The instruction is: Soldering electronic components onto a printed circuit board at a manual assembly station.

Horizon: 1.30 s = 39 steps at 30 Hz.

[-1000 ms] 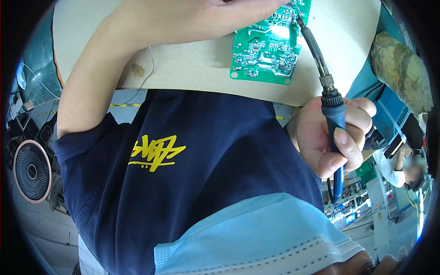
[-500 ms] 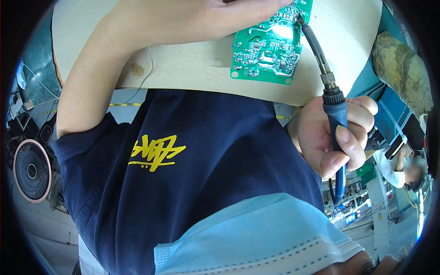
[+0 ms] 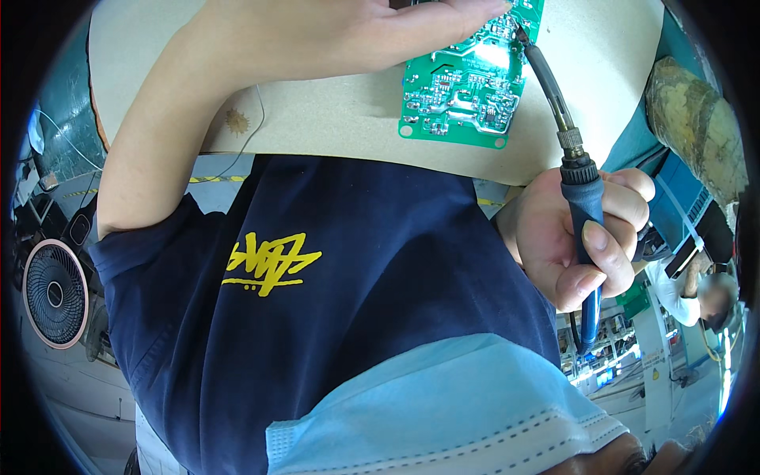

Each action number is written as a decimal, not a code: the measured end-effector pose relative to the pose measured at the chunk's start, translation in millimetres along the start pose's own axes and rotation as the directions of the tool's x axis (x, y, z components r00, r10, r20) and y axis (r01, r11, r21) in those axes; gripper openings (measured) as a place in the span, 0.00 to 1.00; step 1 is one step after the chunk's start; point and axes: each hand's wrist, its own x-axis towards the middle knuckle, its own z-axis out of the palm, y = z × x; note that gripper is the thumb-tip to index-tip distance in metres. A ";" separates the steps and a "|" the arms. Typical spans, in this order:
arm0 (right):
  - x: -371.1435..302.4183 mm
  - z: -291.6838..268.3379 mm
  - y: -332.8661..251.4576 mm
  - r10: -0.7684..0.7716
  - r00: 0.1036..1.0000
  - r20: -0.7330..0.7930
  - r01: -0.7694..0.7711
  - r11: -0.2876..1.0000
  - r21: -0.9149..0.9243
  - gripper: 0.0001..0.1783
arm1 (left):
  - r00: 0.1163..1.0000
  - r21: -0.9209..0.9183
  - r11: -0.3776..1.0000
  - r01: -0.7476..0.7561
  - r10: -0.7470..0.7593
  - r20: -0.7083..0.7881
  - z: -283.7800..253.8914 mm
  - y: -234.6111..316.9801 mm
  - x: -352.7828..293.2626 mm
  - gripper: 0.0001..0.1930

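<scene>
My right hand is closed round the blue handle of a soldering iron. The iron slants up and left, with its dark tip on or just over the upper right part of a green circuit board. Small components and shiny solder joints cover the board's face. Across its upper left reaches my left hand, thumb stretched toward the iron's tip. The other fingers are mostly cut off by the upper edge; the hand seems pinched on thin solder wire near the tip. A thin wire trails from under my left forearm.
The board lies on a beige sheet with a brown stain on the worktable. At the right are a wrapped, stained bundle and a blue box. A round fan stands at far left. Another person is at far right.
The circuit board, the iron and my right hand have shifted very slightly down and right in the picture. My left hand has moved slightly with them; both grips look the same.
</scene>
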 end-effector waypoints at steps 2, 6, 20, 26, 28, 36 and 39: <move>1.0 0.2 -1.0 0.000 1.000 -0.001 0.000 1.000 0.013 0.19 | 0.993 -0.074 0.990 0.118 -0.119 -0.002 -4.3 7.1 3.7 0.07; 0.3 1.0 -0.6 -0.002 1.000 -0.004 0.002 1.000 0.015 0.18 | 0.991 -0.098 0.986 0.135 -0.135 0.004 -5.3 8.8 3.2 0.08; 2.7 3.9 0.2 -0.019 0.999 -0.028 0.019 1.000 -0.006 0.19 | 0.987 -0.124 0.979 0.160 -0.163 -0.012 -0.5 9.0 -1.4 0.08; 1.4 -0.5 -0.2 0.009 1.000 -0.005 -0.009 1.000 0.005 0.18 | 0.990 -0.093 0.986 0.140 -0.139 0.017 -6.3 9.0 6.6 0.08; -0.3 -0.1 -0.3 0.000 1.000 -0.024 0.001 1.000 0.013 0.18 | 0.989 -0.088 0.985 0.148 -0.146 0.027 -4.2 9.7 3.1 0.08; 2.3 2.8 0.1 0.017 0.999 -0.041 -0.016 1.000 0.027 0.18 | 0.991 -0.080 0.988 0.133 -0.131 0.023 -6.1 9.4 7.2 0.08; 1.9 2.6 0.4 0.015 0.999 -0.046 -0.014 1.000 0.027 0.18 | 0.985 -0.115 0.978 0.174 -0.174 0.006 -2.8 8.8 2.6 0.08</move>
